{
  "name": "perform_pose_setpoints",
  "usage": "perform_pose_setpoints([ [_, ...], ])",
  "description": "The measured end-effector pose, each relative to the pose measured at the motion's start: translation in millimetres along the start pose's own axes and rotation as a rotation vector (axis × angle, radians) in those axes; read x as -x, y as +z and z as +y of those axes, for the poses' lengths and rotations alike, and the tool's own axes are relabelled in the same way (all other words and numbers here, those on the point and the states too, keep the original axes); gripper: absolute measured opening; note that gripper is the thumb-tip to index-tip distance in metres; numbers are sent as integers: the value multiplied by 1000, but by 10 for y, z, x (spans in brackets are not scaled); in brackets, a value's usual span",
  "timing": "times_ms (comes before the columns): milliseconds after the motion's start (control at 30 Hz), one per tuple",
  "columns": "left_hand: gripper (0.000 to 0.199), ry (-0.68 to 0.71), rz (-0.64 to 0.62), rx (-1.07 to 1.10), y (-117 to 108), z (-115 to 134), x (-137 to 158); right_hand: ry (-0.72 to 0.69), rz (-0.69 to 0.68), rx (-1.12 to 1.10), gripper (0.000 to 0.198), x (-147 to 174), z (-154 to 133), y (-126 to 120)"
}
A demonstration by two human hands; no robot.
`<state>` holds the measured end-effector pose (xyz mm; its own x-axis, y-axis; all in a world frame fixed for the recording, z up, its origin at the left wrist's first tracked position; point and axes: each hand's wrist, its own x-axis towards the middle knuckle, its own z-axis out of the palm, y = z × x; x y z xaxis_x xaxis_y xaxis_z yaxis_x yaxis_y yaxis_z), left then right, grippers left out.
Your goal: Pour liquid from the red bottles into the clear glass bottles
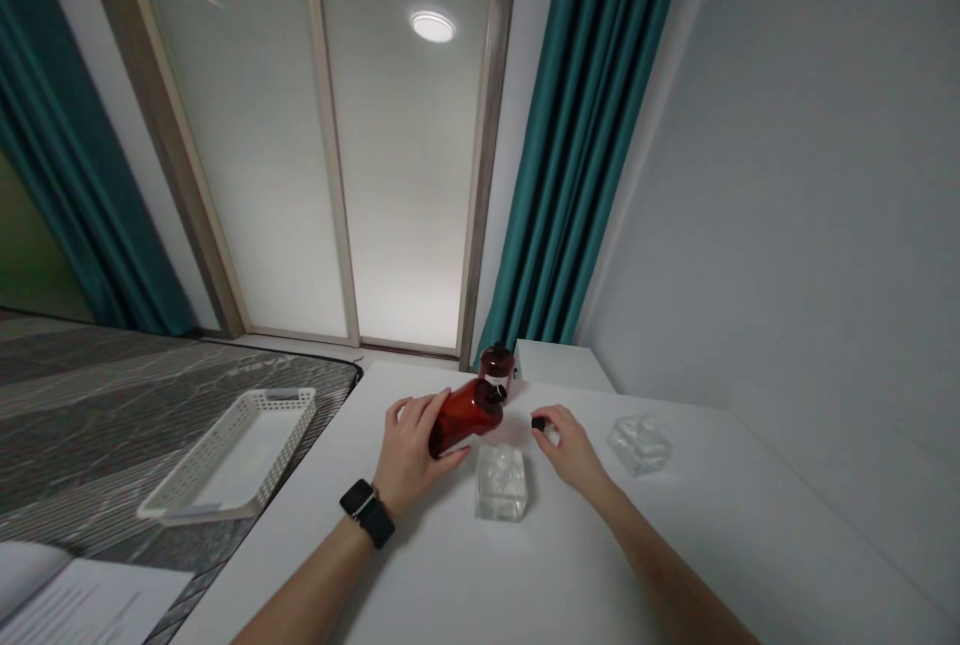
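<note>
My left hand [412, 445] is wrapped round a red-brown bottle [466, 413], tilted with its dark neck to the right. Below that neck stands a clear, square glass container [501, 483] on the white table [442, 575]. Between the fingertips of my right hand [568, 445] is a small black cap [538, 423], held off to the right of the bottle's mouth. Another dark red bottle [496, 365] stands upright behind the tilted one, partly hidden by it. Whether any liquid leaves the bottle is too small to tell.
A second clear glass piece [640, 443] lies right of my right hand. On the dark striped bed [90, 415] at left are a white basket [225, 455] and an open book [97, 600]. A white cabinet [562, 365] stands behind the table, near the wall.
</note>
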<state>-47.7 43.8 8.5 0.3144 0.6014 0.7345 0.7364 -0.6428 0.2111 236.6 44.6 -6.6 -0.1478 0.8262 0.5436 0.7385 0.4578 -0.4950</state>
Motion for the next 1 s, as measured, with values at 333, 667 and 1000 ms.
perform_pose_setpoints([
  [333, 76, -84, -30, 95, 43, 36, 5, 122, 42, 70, 4, 160, 344, 292],
  [667, 73, -417, 149, 384, 48, -5, 28, 132, 223, -121, 25, 64, -159, 26],
  [1000, 70, -292, 96, 517, -16, 266, 32, 1, -11, -630, 94, -237, -1278, -74],
])
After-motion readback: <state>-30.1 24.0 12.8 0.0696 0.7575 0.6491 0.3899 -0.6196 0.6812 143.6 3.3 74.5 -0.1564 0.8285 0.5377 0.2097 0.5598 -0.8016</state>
